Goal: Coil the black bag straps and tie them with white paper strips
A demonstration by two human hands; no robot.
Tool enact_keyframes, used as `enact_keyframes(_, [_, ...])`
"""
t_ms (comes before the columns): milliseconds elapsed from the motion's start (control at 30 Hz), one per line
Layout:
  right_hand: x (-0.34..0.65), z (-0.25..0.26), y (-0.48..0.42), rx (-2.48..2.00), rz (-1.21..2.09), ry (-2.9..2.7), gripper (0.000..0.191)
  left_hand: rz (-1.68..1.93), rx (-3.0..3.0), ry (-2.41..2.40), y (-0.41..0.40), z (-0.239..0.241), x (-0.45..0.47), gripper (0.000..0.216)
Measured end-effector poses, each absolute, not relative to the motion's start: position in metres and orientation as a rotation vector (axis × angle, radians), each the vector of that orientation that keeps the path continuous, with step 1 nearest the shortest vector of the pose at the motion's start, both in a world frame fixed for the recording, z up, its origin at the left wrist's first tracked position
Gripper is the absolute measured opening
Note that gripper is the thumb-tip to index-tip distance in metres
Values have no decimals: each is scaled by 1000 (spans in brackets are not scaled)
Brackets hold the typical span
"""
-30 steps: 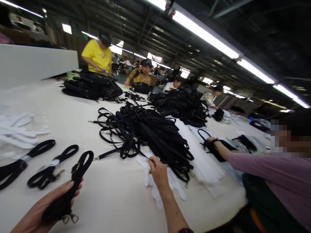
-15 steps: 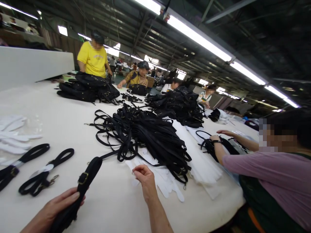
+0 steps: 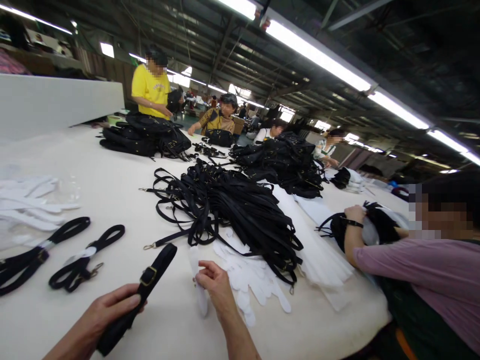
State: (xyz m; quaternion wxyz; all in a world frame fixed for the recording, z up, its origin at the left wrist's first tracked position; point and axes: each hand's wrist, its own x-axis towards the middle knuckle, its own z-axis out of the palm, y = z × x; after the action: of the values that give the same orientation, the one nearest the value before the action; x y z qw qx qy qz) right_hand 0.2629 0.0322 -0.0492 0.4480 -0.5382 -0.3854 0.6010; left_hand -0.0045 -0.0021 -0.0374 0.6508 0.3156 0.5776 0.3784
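Note:
My left hand (image 3: 101, 312) grips a folded black strap (image 3: 150, 280) with a brass buckle, held low over the white table (image 3: 112, 190). To its right, my right hand (image 3: 213, 287) pinches a white paper strip (image 3: 197, 280) pulled from a pile of white strips (image 3: 251, 275) at the near edge of a big heap of black straps (image 3: 232, 205). Two folded black straps (image 3: 84, 255) with white bands lie to the left of my left hand.
A person in a purple sleeve (image 3: 412, 270) works on a black bag (image 3: 360, 227) at my right. More white strips (image 3: 30, 202) lie far left. Black bag piles (image 3: 150, 135) and other workers stand at the far end.
My right hand drew back from the white pile toward me, lifting one white strip. My left hand shifted right with the strap. The person at my right pulled a bag closer.

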Motion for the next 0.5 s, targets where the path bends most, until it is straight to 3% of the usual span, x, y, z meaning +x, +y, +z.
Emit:
enact_keyframes(100, [236, -47, 24, -1340, 1571, -978, 30, 860, 823, 1295, -3, -26, 6, 39])
enact_keyframes(300, [197, -32, 10, -1167, 1840, -918, 28, 878, 1016, 1199, -4, -7, 17, 30])
enact_keyframes(500, [196, -25, 9, -1052, 1901, -849, 25, 943, 868, 1103, -7, -22, 12, 48])
